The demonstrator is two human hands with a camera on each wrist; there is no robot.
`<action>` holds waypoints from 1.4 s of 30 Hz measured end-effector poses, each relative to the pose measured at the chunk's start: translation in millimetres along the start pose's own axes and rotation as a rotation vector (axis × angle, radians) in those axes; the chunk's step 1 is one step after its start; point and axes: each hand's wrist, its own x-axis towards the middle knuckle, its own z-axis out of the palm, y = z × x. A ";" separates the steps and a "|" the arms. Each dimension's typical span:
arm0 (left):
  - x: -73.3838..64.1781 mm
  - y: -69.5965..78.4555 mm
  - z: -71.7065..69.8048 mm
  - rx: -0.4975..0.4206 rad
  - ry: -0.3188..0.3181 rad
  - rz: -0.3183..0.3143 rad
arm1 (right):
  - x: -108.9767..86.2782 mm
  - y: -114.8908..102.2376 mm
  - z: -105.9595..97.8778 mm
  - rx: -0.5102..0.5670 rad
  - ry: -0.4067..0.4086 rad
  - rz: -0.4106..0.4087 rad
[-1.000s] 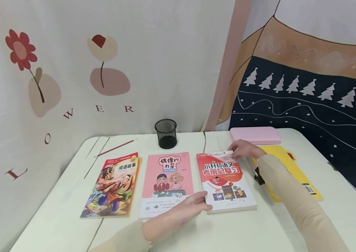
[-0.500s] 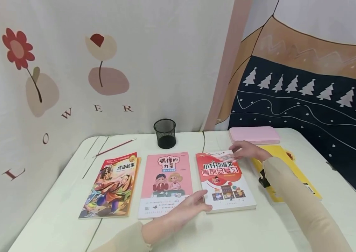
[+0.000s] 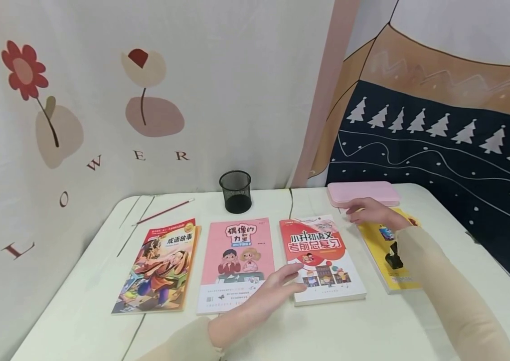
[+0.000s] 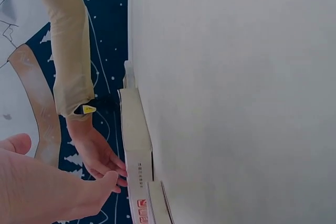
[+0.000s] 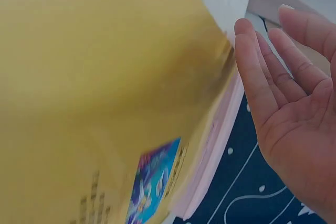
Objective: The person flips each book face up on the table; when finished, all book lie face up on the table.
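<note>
A thick red-and-white book point(image 3: 327, 271) lies flat right of the table's middle. At its lower left edge is my left hand point(image 3: 266, 296), fingers extended, the fingertips overlapping the cover; whether they touch it I cannot tell. My right hand point(image 3: 374, 213) is apart from that book, above the top of a yellow book point(image 3: 374, 248) and just in front of a pink case point(image 3: 363, 193). In the right wrist view the right hand point(image 5: 299, 108) shows a bare palm with loosely extended fingers. My right sleeve hides much of the yellow book.
Left of the red-and-white book lie a pink book point(image 3: 238, 258) and a colourful storybook point(image 3: 164, 265), which rests over an orange edge. A red pencil point(image 3: 164, 212) lies behind them. A black mesh pen cup point(image 3: 235, 193) stands at the back near the wall cloth.
My right hand has let go of the red-and-white book's upper right corner and moved right, over the yellow book. My left hand's fingers have loosened slightly at the book's edge.
</note>
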 end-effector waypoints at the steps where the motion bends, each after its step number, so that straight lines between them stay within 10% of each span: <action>1: 0.9 0.4 1.5 -0.010 -0.005 0.005 | -0.8 1.8 -1.5 0.004 0.009 0.005; 23: 28.0 -1.1 47.9 -0.108 -0.135 0.039 | -23.6 42.3 -30.2 0.112 0.114 0.161; 42: 52.9 1.8 98.4 -0.150 -0.164 -0.167 | -38.9 67.2 -42.3 0.087 0.234 0.284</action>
